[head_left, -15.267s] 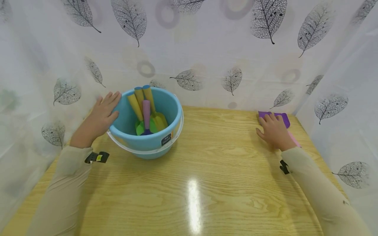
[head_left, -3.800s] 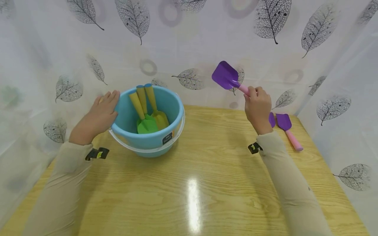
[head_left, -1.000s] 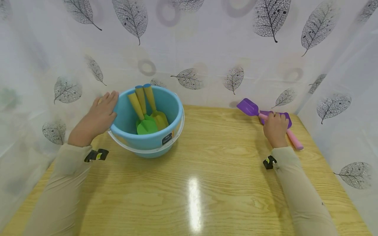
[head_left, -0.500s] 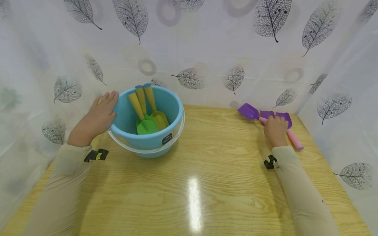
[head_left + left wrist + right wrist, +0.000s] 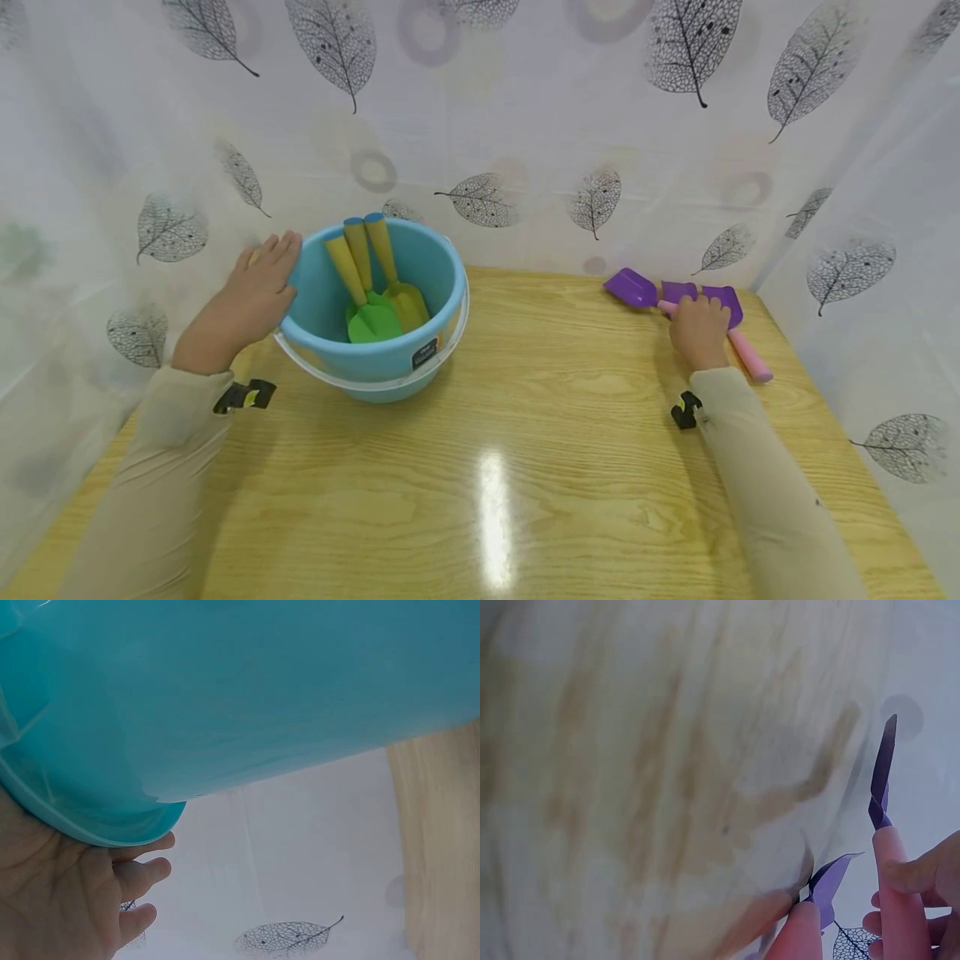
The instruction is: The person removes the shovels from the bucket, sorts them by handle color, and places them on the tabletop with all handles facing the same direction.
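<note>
From my remote feed, left hand (image 5: 242, 307) lies open, fingers straight, against the left rim of the bucket (image 5: 360, 364), three yellow-handled shovels (image 5: 377, 321) leaning inside it. Well right across the table (image 5: 555, 433), I have the right hand (image 5: 701, 331) gripping the pink handle of a purple shovel (image 5: 632, 288), blade leftward; behind that hand sits a half-hidden shovel (image 5: 678, 291), then just right an outer shovel (image 5: 750, 356) lying on the table.

White, slightly translucent sheeting (image 5: 517, 100), printed with dark skeletal leaves (image 5: 480, 201) and faint grey rings (image 5: 407, 33), hangs behind and along both sides of a yellowish wood-grain surface (image 5: 592, 467); a bright, elongated reflection (image 5: 493, 517) gleams near its front.
</note>
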`<state>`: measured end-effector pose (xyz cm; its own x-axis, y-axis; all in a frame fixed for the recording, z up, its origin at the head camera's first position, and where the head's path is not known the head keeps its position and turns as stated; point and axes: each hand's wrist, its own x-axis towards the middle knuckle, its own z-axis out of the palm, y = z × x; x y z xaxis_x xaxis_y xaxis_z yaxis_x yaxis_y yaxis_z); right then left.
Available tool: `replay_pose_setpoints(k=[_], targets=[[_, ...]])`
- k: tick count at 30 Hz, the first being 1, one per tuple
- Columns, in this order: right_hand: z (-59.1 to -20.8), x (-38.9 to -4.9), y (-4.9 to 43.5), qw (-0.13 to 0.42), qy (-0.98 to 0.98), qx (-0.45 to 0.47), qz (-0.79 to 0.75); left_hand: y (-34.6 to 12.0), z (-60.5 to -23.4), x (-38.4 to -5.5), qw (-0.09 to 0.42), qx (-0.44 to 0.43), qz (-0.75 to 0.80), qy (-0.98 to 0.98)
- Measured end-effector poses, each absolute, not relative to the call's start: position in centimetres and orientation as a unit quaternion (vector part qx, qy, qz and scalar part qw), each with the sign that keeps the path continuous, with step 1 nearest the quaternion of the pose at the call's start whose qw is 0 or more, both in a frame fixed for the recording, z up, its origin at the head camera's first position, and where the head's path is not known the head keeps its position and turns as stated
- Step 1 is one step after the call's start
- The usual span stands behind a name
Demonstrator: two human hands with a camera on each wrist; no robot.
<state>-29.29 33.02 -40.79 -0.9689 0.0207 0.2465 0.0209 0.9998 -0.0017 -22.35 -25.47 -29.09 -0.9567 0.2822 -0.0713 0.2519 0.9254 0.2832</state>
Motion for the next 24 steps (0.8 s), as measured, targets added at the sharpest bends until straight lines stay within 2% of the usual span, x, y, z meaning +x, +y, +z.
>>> replay_pose_setpoints(k=[5,24], targets=[[-40.93,-29.23,33.11,0.122,-0.992,-0.009,-0.006,-25.44,-29.04,-22.28,0.054,0.136,0.136,0.980],[-41.26,-29.13,33.26,0.042,-0.999,-0.011,-0.023,-25.48,-29.12,-22.30,0.050,0.138,0.137,0.980]])
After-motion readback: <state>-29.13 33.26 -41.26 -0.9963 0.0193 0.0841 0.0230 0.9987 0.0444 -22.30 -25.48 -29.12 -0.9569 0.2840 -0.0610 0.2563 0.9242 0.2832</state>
